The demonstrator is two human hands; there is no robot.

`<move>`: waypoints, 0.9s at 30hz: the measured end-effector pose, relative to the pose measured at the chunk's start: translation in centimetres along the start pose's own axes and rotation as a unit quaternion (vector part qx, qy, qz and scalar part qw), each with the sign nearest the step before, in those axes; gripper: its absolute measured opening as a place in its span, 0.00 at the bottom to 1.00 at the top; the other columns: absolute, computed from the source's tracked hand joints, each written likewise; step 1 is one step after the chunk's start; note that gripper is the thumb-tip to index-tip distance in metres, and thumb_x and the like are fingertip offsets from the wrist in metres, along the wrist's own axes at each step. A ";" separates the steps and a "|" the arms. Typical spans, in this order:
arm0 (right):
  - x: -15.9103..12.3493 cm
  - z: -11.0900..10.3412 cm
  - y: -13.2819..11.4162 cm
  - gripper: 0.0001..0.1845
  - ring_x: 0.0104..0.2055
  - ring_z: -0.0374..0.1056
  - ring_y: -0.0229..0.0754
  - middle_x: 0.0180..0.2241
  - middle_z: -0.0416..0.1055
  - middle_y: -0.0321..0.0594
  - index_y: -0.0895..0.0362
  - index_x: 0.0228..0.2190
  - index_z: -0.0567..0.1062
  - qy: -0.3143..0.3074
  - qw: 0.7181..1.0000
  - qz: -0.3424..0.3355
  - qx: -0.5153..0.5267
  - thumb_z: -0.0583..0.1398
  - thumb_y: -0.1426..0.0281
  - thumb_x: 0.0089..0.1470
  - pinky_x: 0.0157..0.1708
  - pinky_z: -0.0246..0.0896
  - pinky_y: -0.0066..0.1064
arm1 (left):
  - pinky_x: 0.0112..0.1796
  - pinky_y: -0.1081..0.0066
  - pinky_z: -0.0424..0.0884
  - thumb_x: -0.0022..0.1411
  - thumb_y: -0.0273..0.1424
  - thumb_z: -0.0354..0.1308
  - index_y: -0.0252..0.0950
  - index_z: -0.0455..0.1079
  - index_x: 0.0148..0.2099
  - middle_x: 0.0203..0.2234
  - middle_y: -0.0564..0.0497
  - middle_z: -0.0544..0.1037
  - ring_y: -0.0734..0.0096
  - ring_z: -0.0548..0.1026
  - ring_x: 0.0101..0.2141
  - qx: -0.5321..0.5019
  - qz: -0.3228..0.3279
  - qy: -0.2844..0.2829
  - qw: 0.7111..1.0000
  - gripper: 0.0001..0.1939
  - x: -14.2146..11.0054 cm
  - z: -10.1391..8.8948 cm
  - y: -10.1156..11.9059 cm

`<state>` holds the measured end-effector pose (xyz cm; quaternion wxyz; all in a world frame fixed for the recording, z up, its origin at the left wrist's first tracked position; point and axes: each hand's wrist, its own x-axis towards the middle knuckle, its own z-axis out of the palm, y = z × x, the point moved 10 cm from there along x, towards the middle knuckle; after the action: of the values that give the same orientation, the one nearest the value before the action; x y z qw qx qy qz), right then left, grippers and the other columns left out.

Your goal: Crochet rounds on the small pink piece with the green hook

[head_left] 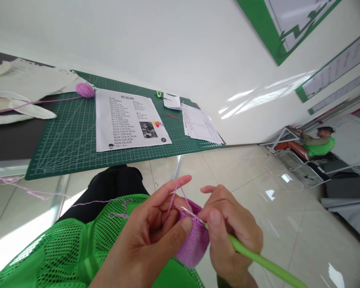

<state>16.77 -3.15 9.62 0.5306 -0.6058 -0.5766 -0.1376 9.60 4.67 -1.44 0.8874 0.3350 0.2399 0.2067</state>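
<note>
My left hand [147, 236] pinches a small purple crocheted piece [193, 244] between thumb and fingers, with the pink yarn strand [173, 196] looped over its raised index finger. My right hand [232, 232] grips a crochet hook with a green handle [258, 260]; its metal tip [188, 212] pokes into the top edge of the piece. The yarn trails left across my green mesh vest [78, 252] up to a pink yarn ball [85, 90] on the table.
A green cutting mat [69, 148] on the table holds a printed pattern sheet [127, 120], more papers [199, 124], a red stick [173, 116] and a green clip [159, 94]. White fabric [21, 92] lies at left. Another person [318, 144] sits far right on the tiled floor.
</note>
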 end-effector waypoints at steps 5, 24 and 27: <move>-0.3 0.1 -0.5 0.14 0.23 0.60 0.33 0.20 0.62 0.29 0.55 0.25 0.68 0.022 0.999 -0.020 -0.037 0.55 0.83 0.59 0.36 0.75 0.35 | 0.32 0.80 0.69 0.62 0.34 0.73 0.47 0.79 0.61 0.26 0.56 0.75 0.75 0.70 0.29 0.051 0.031 0.034 0.998 0.25 -0.3 -0.1 0.5; -1.2 0.7 -1.1 0.17 0.25 0.61 0.35 0.23 0.65 0.31 0.56 0.31 0.70 0.017 0.982 -0.169 -0.077 0.54 0.65 0.73 0.32 0.71 0.35 | 0.36 0.79 0.71 0.56 0.30 0.77 0.42 0.80 0.59 0.31 0.53 0.79 0.74 0.74 0.33 -0.035 -0.021 0.028 0.999 0.27 -0.2 -0.6 -0.2; -0.8 0.5 -1.6 0.17 0.26 0.61 0.34 0.23 0.66 0.33 0.59 0.28 0.71 -0.020 0.984 -0.171 -0.039 0.55 0.71 0.71 0.31 0.70 0.36 | 0.37 0.78 0.72 0.56 0.30 0.77 0.42 0.81 0.58 0.32 0.53 0.79 0.74 0.74 0.33 -0.046 -0.051 -0.005 0.998 0.27 -0.5 -0.5 -0.1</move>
<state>14.93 -3.53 9.61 0.4636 -0.5213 -0.6762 -0.2366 8.93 4.60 -1.72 0.9125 0.2824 0.2420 0.1706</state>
